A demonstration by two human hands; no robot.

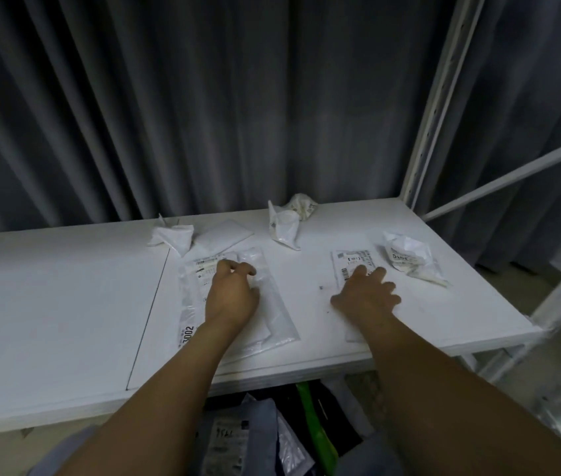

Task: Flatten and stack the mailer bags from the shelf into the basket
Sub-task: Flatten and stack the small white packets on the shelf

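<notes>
Mailer bags lie scattered on the white shelf [49, 304], and two of them sit under the person's hands near its front edge. The left hand [231, 293] rests on the left bag [280, 321], a long clear one with a printed label. Its fingers [246, 269] are curled at the bag's upper end and seem to pinch the plastic there, though the blur leaves that unsure. The right hand [366, 295] lies on the right bag [349, 261] with its fingers [380, 273] straight and spread, pressing down and gripping nothing.

The step in hand looks like smoothing. It goes best with a flat palm that strokes from the middle of each bag toward its open end, so that trapped air leaves and no new crease forms. The right bag's near end reaches the shelf's front edge, so the push should go downward and away, not toward the body, or the bag may slide off. Once both are flat, laying one on the other with edges matched makes a tidy lift.

Crumpled bags [286, 225] wait near the back of the shelf. The basket is not plainly in view; a heap of packets [231, 441] lies below the shelf's front edge.
</notes>
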